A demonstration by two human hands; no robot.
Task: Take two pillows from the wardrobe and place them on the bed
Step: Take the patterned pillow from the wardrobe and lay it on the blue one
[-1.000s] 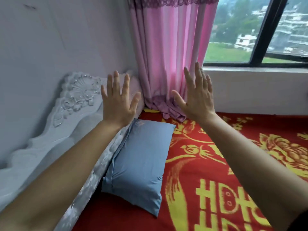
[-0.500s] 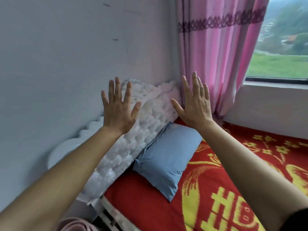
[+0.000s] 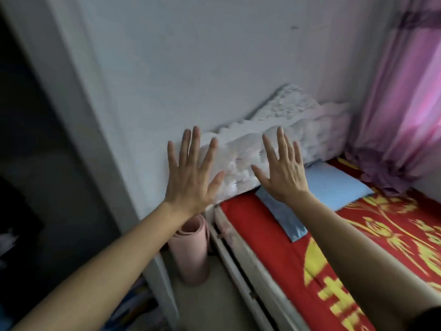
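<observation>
View has swung left off the window toward the dark wardrobe (image 3: 35, 163), one blue pillow (image 3: 334, 185) on bed (image 3: 274, 235), left hand (image 3: 191, 177) and right hand (image 3: 284, 175) fingers spread, empty, second pillow pending.

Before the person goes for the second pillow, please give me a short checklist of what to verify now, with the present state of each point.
1. Left hand free: ok, open with fingers spread, holding nothing.
2. Right hand free: ok, open and empty.
3. First light blue rectangular pillow on the bed: ok, it lies on the red and yellow patterned bedspread by the white tufted headboard.
4. Room for a second pillow: ok, bare bedspread beside the first.
5. Path at the bed's side: not ok, a rolled pink foam mat stands on the floor there.
6. Second pillow located: cannot tell, the dark opening at left shows no pillow.
</observation>
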